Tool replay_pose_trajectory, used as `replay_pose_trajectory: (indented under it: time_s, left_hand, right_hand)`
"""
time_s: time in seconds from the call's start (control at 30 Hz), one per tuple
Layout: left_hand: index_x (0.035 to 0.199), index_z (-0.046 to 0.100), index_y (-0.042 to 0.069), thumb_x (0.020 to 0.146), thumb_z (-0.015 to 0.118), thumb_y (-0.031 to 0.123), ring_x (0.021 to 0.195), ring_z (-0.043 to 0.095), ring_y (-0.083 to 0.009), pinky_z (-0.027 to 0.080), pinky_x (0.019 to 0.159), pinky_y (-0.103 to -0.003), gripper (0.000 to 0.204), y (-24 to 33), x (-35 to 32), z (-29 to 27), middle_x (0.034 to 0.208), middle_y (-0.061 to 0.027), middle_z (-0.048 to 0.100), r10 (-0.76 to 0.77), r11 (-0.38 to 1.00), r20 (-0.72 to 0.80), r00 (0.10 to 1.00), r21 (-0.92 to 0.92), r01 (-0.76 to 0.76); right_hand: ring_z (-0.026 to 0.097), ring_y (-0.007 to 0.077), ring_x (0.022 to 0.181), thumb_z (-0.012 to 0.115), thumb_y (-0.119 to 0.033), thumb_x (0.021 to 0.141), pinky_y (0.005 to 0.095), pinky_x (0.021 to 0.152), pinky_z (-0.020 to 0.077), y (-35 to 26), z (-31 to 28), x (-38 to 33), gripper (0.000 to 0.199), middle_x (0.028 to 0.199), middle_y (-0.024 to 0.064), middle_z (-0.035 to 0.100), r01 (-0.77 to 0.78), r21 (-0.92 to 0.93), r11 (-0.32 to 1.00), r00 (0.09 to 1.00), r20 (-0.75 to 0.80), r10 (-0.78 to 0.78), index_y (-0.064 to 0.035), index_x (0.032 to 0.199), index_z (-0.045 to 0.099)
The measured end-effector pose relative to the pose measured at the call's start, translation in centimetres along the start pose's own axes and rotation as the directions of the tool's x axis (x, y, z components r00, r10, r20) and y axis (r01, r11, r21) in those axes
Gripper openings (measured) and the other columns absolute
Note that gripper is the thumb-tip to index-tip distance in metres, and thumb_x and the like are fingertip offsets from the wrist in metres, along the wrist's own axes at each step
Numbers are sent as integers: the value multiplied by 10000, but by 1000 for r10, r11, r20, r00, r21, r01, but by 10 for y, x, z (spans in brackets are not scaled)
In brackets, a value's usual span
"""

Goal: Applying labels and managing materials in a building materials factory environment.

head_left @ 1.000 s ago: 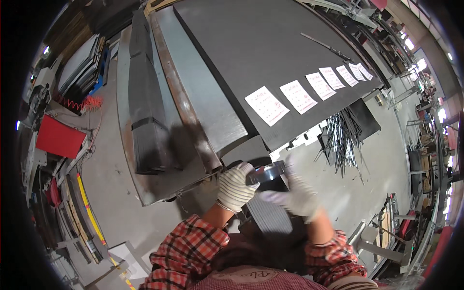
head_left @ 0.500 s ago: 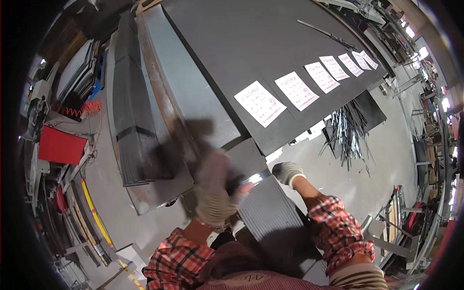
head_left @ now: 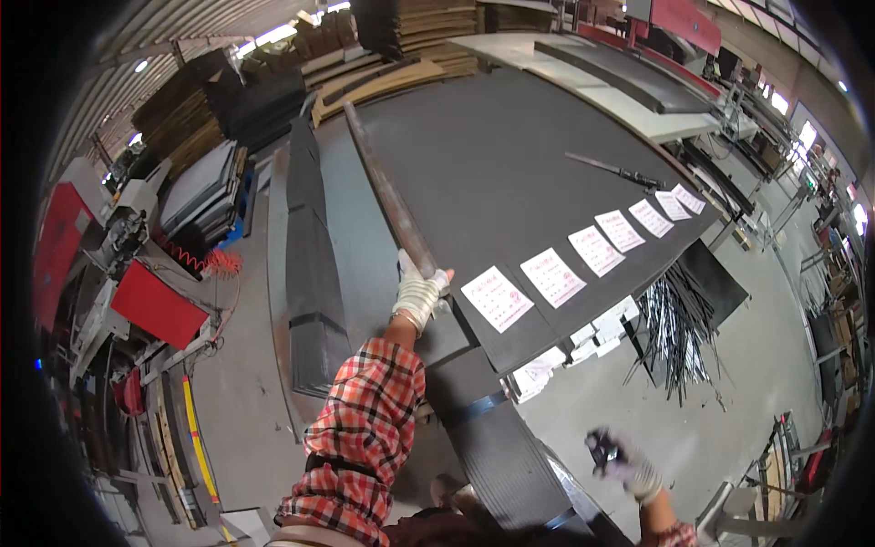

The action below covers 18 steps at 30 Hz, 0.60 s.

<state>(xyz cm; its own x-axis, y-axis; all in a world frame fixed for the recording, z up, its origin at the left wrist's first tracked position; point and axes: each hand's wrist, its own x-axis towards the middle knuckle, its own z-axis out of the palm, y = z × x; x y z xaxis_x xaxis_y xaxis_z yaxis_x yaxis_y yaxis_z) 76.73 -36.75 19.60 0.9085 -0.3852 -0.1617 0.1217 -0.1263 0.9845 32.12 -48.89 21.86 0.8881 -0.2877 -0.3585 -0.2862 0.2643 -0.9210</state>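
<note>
A long rust-brown metal bar (head_left: 387, 191) runs away from me, along the seam between a pale sheet (head_left: 351, 219) and a wide dark sheet (head_left: 492, 155). Its near end is in the gripping, gloved fingers of my left hand (head_left: 419, 292). Lower right, beside a strapped stack of long dark strips (head_left: 497, 447), I hold my gloved right hand (head_left: 629, 467) over the floor. Its fingers look curled around a dark patch; whether that is an object or the glove itself is unclear.
Several printed white papers (head_left: 497, 298) lie along the dark sheet's right edge, near a thin dark rod-shaped tool (head_left: 611, 169). Thin metal strips (head_left: 674, 319) hang in a bundle below. Strapped dark panels (head_left: 313, 255) stand left, before a red machine panel (head_left: 159, 305).
The view has tipped up. The brown bar has shifted right across the pale sheet, and my left hand now grips its near end. My right hand has moved away from the strapped stack.
</note>
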Motion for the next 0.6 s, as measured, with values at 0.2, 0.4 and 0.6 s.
replay_pose_trajectory:
  time_s: [0.2, 0.4, 0.6]
  left_hand:
    - [1000, 587, -22, 745, 650, 302, 888, 597, -288, 448, 880, -370, 417, 33, -136, 97, 934, -156, 622, 148, 184, 868, 473, 446, -876]
    - [1149, 549, 17, 620, 739, 428, 990, 586, -358, 470, 848, -427, 696, 37, -266, 103, 1052, -203, 611, -521, 464, 786, -333, -67, -883]
    - [1249, 472, 62, 572, 782, 279, 1166, 477, -309, 388, 954, -449, 776, 129, -103, -75, 1202, -139, 534, -100, -148, 978, 184, 168, -975]
  right_hand:
    - [306, 409, 1283, 800, -330, 570, 475, 1062, 258, 22, 48, -121, 936, 1326, 242, 375, 240, -848, 472, 965, 155, -211, 28, 1321, 371]
    - [407, 435, 1192, 780, -465, 578, 492, 1035, 291, -20, 78, -159, 898, 1191, 264, 495, 98, -891, 444, 991, 47, -126, 31, 1248, 446]
    - [480, 412, 1032, 788, -496, 564, 473, 935, 362, -23, 82, -213, 927, 1077, 237, 522, -184, -941, 284, 981, -192, -1, 18, 1247, 429]
